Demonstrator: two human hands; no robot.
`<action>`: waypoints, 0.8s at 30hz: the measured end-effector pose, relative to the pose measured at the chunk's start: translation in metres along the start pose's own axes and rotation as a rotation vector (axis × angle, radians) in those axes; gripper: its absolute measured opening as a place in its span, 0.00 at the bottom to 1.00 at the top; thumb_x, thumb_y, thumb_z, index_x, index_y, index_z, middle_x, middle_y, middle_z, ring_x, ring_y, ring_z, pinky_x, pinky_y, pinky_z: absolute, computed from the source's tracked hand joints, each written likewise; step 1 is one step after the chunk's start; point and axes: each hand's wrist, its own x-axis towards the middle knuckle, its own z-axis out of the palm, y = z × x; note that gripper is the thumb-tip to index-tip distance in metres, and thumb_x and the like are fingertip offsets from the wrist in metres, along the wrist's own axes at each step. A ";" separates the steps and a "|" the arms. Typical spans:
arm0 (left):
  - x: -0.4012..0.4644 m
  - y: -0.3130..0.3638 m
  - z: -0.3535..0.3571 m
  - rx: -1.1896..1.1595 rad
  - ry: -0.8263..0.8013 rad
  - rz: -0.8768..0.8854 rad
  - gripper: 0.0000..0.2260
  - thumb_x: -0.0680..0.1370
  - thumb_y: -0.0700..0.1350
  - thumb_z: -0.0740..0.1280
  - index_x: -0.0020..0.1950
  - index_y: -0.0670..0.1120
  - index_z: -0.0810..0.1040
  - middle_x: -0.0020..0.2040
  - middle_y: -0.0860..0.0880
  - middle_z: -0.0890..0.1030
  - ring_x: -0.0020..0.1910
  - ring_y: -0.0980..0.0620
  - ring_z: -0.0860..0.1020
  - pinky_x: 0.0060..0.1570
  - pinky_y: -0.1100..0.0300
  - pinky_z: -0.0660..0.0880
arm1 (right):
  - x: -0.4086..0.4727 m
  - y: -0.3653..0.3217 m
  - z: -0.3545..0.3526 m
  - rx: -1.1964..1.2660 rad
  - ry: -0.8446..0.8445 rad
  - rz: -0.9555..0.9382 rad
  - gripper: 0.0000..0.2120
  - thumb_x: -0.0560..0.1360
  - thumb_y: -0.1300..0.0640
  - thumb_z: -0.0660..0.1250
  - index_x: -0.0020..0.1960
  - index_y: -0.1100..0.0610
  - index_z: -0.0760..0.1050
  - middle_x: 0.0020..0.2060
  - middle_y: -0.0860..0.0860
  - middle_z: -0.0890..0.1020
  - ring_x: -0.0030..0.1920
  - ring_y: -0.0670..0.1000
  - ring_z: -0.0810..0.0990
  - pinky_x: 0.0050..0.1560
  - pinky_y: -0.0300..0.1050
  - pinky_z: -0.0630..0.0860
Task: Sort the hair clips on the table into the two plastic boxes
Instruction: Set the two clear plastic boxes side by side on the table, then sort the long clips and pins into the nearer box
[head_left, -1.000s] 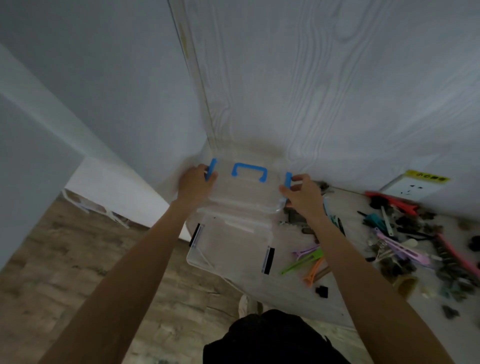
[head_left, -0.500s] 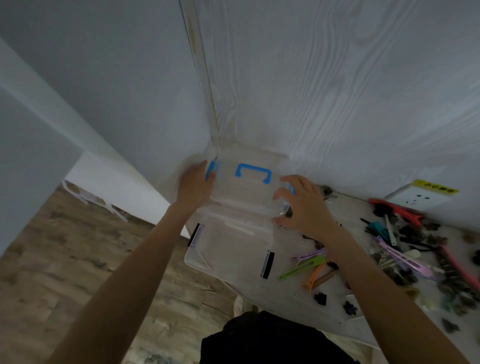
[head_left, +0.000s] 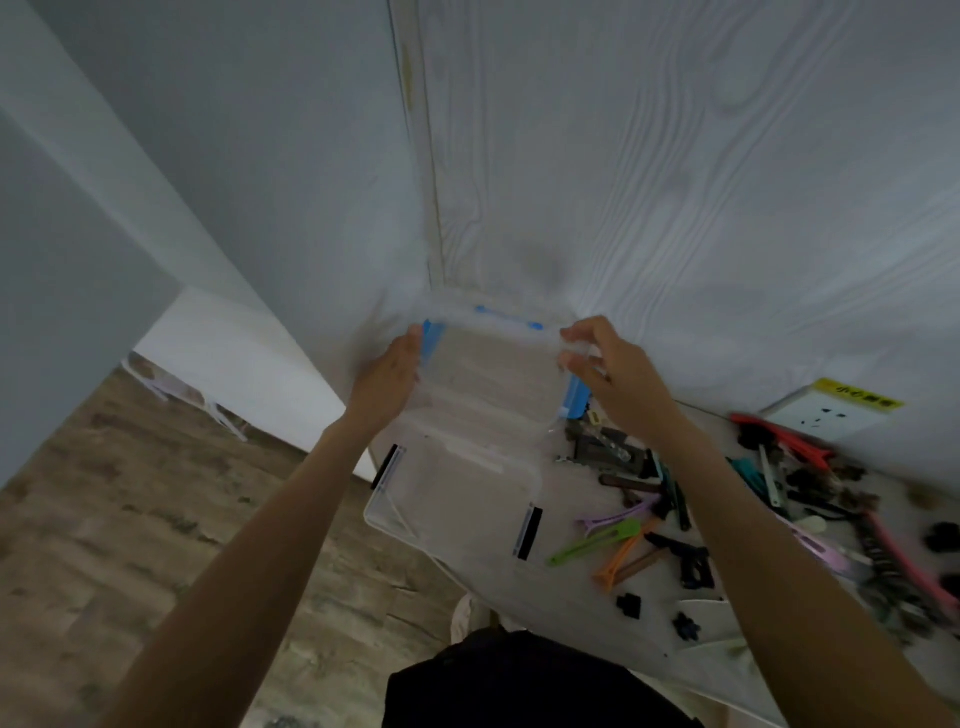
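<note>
From my feed I use the clear box with black latches (head_left: 457, 499) as my landmark; it sits at the left end of the white table (head_left: 545, 597), with its near corner over the table edge. Directly behind it, against the wood-grain wall panel (head_left: 675, 182), stands the clear box with blue latches (head_left: 493, 374). Its lid is tilted up, so the blue handle (head_left: 509, 317) shows along the top rim.

My left hand (head_left: 387, 379) lies flat against that rear box's left side, fingers straight and pressing by the left blue latch (head_left: 431, 343). My right hand (head_left: 610, 369) is on its right side, thumb and fingers curled and pinching the lid's right corner just above the right blue latch (head_left: 571, 397).

To the right of the landmark box the hair clips (head_left: 779, 499) lie scattered over the table. Nearest it are a purple clip (head_left: 618, 517), a green clip (head_left: 592, 543) and an orange clip (head_left: 621, 558), lying close together. Farther right I see dark clips, a red clip (head_left: 774, 434) and a pink one (head_left: 904, 561) in a denser heap; much of it is too blurred to sort out. Beyond that heap a white wall socket (head_left: 826, 415) with a yellow label sits on the wall.
</note>
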 end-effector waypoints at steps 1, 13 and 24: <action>0.001 0.001 0.000 0.098 0.027 0.031 0.24 0.80 0.59 0.52 0.61 0.43 0.75 0.56 0.41 0.79 0.58 0.41 0.76 0.62 0.52 0.70 | 0.005 -0.004 -0.004 -0.040 0.052 -0.019 0.11 0.79 0.50 0.57 0.57 0.55 0.68 0.52 0.52 0.79 0.48 0.50 0.78 0.51 0.43 0.74; 0.001 -0.018 -0.005 0.376 0.132 0.245 0.15 0.76 0.43 0.63 0.62 0.43 0.74 0.56 0.44 0.80 0.52 0.43 0.79 0.54 0.51 0.75 | 0.052 0.008 0.010 -0.340 0.270 0.102 0.13 0.80 0.55 0.57 0.58 0.61 0.74 0.54 0.58 0.79 0.49 0.58 0.79 0.45 0.44 0.69; -0.084 -0.062 0.001 0.183 0.317 0.376 0.20 0.76 0.44 0.66 0.68 0.45 0.68 0.59 0.44 0.75 0.56 0.48 0.76 0.52 0.52 0.76 | -0.082 0.027 0.074 0.246 0.126 0.463 0.23 0.77 0.52 0.63 0.69 0.54 0.63 0.63 0.53 0.73 0.58 0.52 0.76 0.60 0.53 0.75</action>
